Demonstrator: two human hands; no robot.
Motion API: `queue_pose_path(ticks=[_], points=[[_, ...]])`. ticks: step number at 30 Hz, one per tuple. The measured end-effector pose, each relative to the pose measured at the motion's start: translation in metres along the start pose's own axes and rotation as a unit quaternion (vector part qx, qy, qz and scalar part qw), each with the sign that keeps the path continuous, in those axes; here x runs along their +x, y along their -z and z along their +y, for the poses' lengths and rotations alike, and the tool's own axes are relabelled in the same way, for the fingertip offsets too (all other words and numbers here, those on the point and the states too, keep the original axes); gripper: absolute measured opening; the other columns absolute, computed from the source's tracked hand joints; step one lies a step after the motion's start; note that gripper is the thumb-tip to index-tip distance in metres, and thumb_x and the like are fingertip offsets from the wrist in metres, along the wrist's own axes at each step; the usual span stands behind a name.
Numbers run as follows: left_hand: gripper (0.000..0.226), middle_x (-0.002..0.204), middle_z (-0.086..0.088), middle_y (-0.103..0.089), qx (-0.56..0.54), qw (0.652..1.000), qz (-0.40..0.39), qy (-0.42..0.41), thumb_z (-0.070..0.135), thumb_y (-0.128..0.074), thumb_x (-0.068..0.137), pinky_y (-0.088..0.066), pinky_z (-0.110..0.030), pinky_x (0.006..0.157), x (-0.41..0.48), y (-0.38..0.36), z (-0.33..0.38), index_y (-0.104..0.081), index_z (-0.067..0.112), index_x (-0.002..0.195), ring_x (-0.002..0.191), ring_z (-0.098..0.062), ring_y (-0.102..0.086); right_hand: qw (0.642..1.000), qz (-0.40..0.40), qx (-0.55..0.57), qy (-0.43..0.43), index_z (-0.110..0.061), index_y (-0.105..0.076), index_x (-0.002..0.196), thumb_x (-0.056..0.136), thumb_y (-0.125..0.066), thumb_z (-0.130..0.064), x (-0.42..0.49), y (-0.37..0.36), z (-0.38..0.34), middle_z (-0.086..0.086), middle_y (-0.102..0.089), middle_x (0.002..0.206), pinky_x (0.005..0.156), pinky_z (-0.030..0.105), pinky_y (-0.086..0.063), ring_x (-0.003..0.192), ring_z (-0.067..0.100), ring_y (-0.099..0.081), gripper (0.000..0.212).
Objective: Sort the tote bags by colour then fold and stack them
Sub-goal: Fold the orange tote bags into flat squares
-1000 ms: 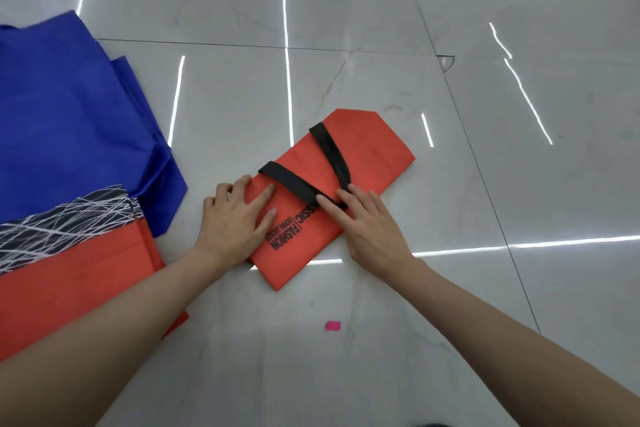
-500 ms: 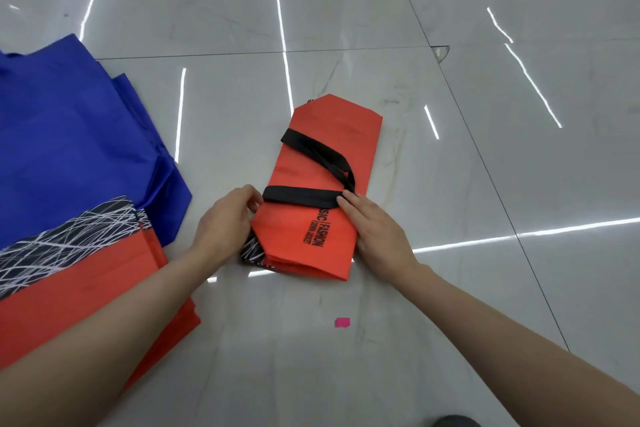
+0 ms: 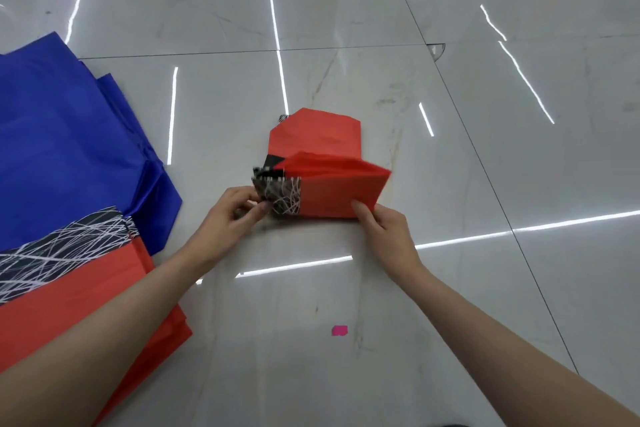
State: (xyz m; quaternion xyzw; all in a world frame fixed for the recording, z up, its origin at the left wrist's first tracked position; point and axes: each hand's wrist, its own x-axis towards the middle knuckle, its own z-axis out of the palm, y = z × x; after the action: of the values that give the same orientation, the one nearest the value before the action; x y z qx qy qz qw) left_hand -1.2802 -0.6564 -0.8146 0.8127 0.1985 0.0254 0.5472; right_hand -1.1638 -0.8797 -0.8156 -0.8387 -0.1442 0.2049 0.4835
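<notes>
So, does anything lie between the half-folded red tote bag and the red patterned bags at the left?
Nothing visible. The left hand and right hand hold the red tote bag; only bare tile floor separates it from the red patterned bags. The pink scrap lies nearer the person, off that line.

An indoor place was shown; its exact kind could not be told. Only a floor (image 3: 467, 166) of glossy marble-patterned tiles was seen, with reflections of strip lights (image 3: 275, 31) on it.
</notes>
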Motion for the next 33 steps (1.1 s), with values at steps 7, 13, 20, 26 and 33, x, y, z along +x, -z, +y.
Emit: queue_pose_path(ticks=[7,13,20,26,33], points=[[0.043,0.052,0.012,-0.048,-0.078,0.984,0.116,0.107,0.047,-0.061,0.084,-0.037,-0.026,0.061,0.006,-0.003,-0.004,-0.051,0.012,0.061,0.054,-0.007,-0.043,0.989,0.116,-0.063,-0.069,-0.015,-0.036,0.057,0.095,-0.045,-0.050,0.000,-0.040,-0.013,-0.002,-0.041,0.054,0.057,0.032,-0.029,0.056,0.017,-0.040,0.052],[0.048,0.088,0.001,-0.060,-0.089,0.967,0.151,0.182,0.049,-0.066,0.081,-0.044,-0.031,0.076,0.018,-0.007,-0.002,-0.047,0.014,0.108,0.084,-0.016,-0.058,0.965,0.160,-0.168,-0.123,-0.007,-0.054,0.090,0.098,-0.037,-0.049,0.007,-0.055,-0.019,0.012,-0.064,0.087,0.065,0.034,-0.035,0.084,0.031,-0.059,0.046],[0.039,0.093,-0.013,-0.065,0.083,0.971,0.126,0.184,0.041,-0.048,0.095,-0.046,-0.039,0.078,0.031,-0.012,-0.001,-0.060,0.004,0.099,0.086,-0.029,-0.059,0.949,0.127,-0.248,-0.146,-0.007,-0.045,0.110,0.098,-0.040,-0.045,0.011,-0.053,-0.031,0.013,-0.066,0.098,0.071,0.037,-0.043,0.093,0.034,-0.062,0.040],[0.030,0.085,-0.005,-0.063,0.179,0.973,0.113,0.093,0.040,-0.048,0.095,-0.041,-0.035,0.064,0.028,-0.007,-0.001,-0.054,0.012,0.101,0.079,-0.027,-0.057,0.885,0.166,-0.405,0.158,-0.015,-0.045,0.137,0.081,-0.063,-0.029,0.021,-0.055,-0.038,0.017,-0.045,0.139,0.101,0.051,-0.037,0.121,0.039,-0.048,0.060],[0.043,0.110,-0.019,-0.061,0.469,0.863,0.180,0.045,0.027,-0.056,0.093,-0.037,-0.049,0.091,0.035,-0.017,-0.001,-0.048,0.008,0.130,0.101,-0.037,-0.056,0.831,-0.144,-0.465,0.269,-0.036,-0.032,0.146,0.098,-0.024,-0.048,0.070,-0.066,-0.025,-0.006,-0.024,0.156,0.114,0.047,-0.019,0.145,0.023,-0.017,0.049]])
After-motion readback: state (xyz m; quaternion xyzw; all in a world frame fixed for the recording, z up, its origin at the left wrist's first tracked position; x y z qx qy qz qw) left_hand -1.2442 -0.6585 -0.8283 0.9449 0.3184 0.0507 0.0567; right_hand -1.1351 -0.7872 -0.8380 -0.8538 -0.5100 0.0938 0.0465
